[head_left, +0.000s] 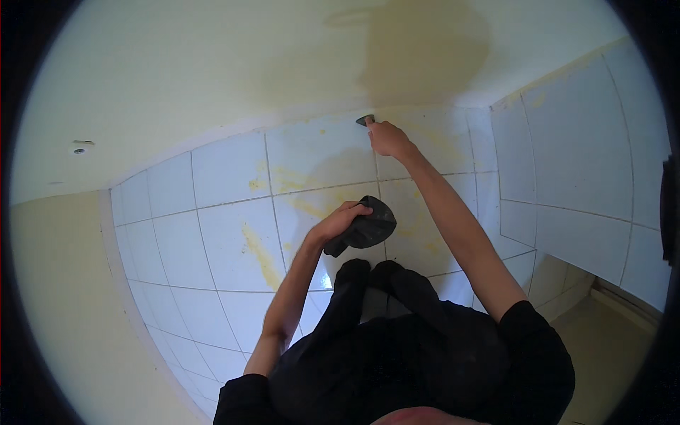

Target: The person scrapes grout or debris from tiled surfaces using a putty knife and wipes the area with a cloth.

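Observation:
My right hand (388, 139) stretches far forward, its fingers closed on a small scraper (363, 120). The scraper's dark, wedge-shaped blade is at the upper edge of the white tiles (319, 152), near where they meet the cream wall. My left hand (343, 219), nearer to me, grips a limp dark cloth (373, 224) bunched into a rounded shape, with one end hanging below the fingers. Yellowish smears (258, 255) mark the tiles around both hands. The fingertips under the cloth are hidden.
A plain cream wall (212, 85) rises beyond the tiles, with a small white fitting (81, 148) at the left. To the right stands a tiled side face (574, 142), with a brownish surface (602, 347) below it. My dark-clothed knees (368, 276) are close behind the cloth.

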Tool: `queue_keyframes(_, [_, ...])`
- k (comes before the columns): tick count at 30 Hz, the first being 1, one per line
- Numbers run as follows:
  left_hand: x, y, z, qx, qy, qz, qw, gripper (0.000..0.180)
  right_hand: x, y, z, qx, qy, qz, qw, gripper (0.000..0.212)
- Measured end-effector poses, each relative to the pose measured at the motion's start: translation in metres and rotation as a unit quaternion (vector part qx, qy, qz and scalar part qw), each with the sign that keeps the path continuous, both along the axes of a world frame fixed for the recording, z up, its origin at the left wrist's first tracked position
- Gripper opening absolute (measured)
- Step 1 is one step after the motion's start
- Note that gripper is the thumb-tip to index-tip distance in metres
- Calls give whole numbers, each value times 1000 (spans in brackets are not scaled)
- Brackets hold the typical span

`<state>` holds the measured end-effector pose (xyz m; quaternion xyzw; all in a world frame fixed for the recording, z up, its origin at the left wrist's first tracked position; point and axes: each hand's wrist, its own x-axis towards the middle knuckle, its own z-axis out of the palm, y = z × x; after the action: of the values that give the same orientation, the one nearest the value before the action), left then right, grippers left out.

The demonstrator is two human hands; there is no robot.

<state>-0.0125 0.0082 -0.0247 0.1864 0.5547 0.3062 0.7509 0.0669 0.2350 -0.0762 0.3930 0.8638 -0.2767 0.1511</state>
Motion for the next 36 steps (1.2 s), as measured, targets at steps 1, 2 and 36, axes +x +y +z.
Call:
queue_keyframes(1, [0,1,1,0,0,-1,1000,40,3,2,-3,-13,7,-4,1000,44])
queue_keyframes(2, [1,2,3,2,-2,-2,1000,41,6,4,-6,-13,7,-5,1000,44])
queue_keyframes(36, [1,4,6,-3,-6,-2,1000,39,-9,-9,-1,38,5,17,999,47])
